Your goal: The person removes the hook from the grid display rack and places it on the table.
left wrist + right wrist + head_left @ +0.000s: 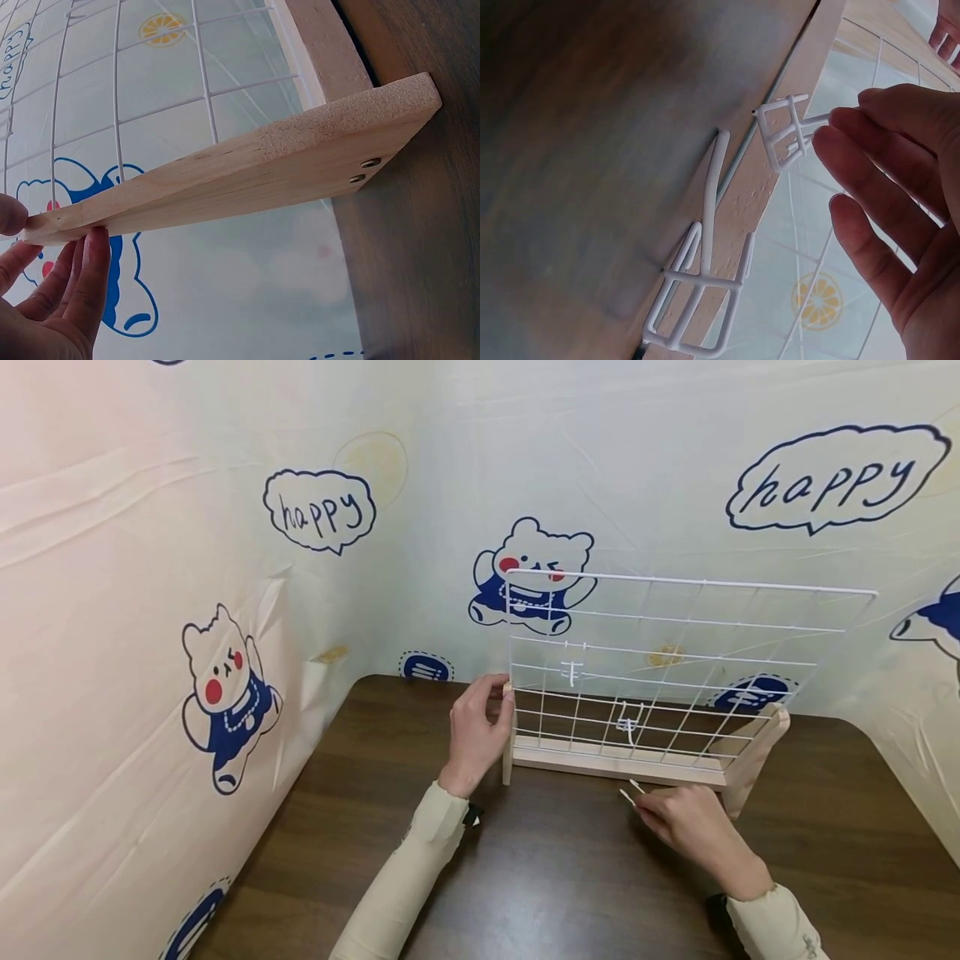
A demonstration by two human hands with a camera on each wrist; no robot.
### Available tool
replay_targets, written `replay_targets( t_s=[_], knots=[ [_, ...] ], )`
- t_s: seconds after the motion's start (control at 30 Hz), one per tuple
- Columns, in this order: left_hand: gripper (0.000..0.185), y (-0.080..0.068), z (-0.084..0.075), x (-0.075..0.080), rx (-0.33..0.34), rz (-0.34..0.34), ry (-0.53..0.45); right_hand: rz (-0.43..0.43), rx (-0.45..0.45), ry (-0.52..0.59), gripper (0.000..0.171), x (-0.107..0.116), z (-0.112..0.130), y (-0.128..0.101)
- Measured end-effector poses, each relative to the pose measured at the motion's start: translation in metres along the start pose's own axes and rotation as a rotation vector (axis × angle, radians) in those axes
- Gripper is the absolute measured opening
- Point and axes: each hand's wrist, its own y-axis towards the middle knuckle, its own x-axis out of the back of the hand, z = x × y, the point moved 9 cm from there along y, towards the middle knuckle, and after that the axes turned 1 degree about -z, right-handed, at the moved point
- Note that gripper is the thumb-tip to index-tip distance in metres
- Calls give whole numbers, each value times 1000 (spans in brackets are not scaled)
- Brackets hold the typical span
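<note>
Head view: one white wire grid panel [675,668] stands upright in a pale wooden base [622,764] on the dark brown wooden table [540,877], before a cartoon-bear backdrop sheet [225,568]. The base has two wooden end feet; the left foot [508,735] and the right foot [757,752] both rest on the table.

The left hand [476,735] pinches the top of the left foot between thumb and fingertips, steadying the rack. In the left wrist view the fingers [90,270] lie straight beneath the tip of that foot, with the thumb above it.

The right hand [686,822] is low at the front of the base, fingers curled round a small white wire hook [784,135]. The right wrist view shows its fingertips [847,124] gripping the hook's stem just beside the base rail.

Hook count: two already hang on the grid, an upper one [572,670] and a lower one [628,720]; the right wrist view shows one held and another [705,292] lying against the base.

Judgement: the rack is assembled and partly fitted; the held hook and the loose one are not yet hung.
</note>
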Motion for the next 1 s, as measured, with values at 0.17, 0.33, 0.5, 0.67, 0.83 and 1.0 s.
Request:
replay_targets(
  t_s=[0.17, 0.33, 0.5, 0.67, 0.83, 1.0],
  knots=[
    [23, 1, -1, 0, 3, 1, 0, 10, -10, -1, 18, -1, -1, 0],
    [23, 1, -1, 1, -2, -4, 1, 32, -19, -3, 21, -4, -2, 2],
    [22, 1, -1, 1, -5, -7, 3, 53, -25, -5, 22, -7, -2, 2],
    [22, 0, -1, 1, -8, -7, 4, 58, -18, -2, 24, -8, -2, 2],
    [22, 1, -2, 1, -15, -11, 7, 75, -18, 9, 25, -9, 0, 2],
    [23, 1, -1, 2, -9, -6, 6, 125, -33, 23, 25, -12, 1, 3]
  ],
)
